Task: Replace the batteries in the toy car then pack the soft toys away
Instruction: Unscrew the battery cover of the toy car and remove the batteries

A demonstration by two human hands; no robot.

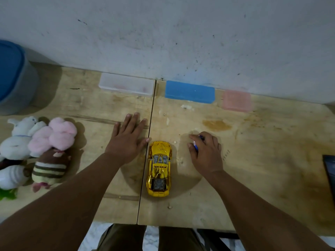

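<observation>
A shiny yellow toy car (159, 169) stands upright on the wooden table (272, 160), nose pointing away from me. My left hand (127, 137) lies flat on the table just left of the car's nose, fingers straight, thumb near the car. My right hand (205, 151) is to the car's right, fingers curled round a small blue and white object (196, 144) that I cannot make out clearly. Several soft toys lie at the left: a white one (20, 138), a pink one (58, 134) and a brown striped one (51, 167).
Against the wall stand a clear plastic case (126, 84), a blue case (189, 91) and a pink case (236, 100). A blue-lidded grey tub (14, 78) sits at the far left. A dark flat object (330, 169) lies at the right edge.
</observation>
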